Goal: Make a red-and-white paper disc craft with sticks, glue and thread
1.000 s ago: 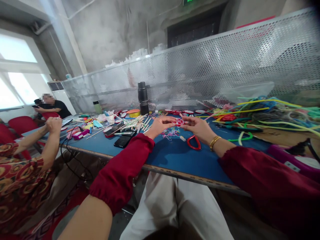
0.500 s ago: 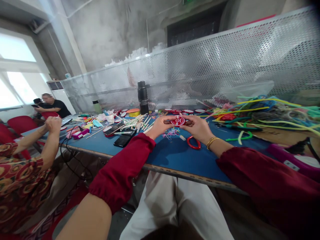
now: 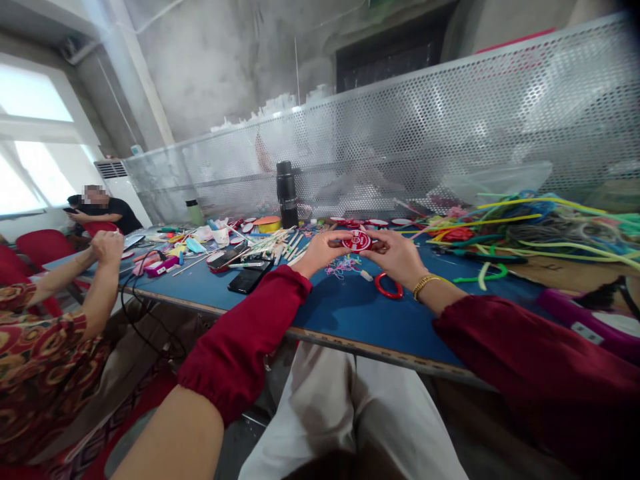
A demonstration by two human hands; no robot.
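Note:
Above the blue table [image 3: 340,320] I hold a small flat red spool [image 3: 357,241] with white print on its round face. My left hand [image 3: 323,252] pinches its left edge, and my right hand [image 3: 395,257] grips the opposite edge. The printed side faces me; its back is hidden. Below the spool lies a tangle of thin pastel cords [image 3: 343,267] with a small pale piece beside it. A red loop [image 3: 389,285], possibly a scissors handle, rests on the table just under my right hand.
Behind stands a black thermos [image 3: 287,193] before a perforated metal screen [image 3: 400,147]. Left are a black phone [image 3: 246,280], many paper sticks [image 3: 277,247] and a purple device [image 3: 161,268]. Coloured tubes [image 3: 525,227] pile up right, near another purple device [image 3: 585,320]. A co-worker's hands [image 3: 107,247] are far left.
The view has shifted very slightly. Both hands keep the same hold on the red spool, which has barely moved.

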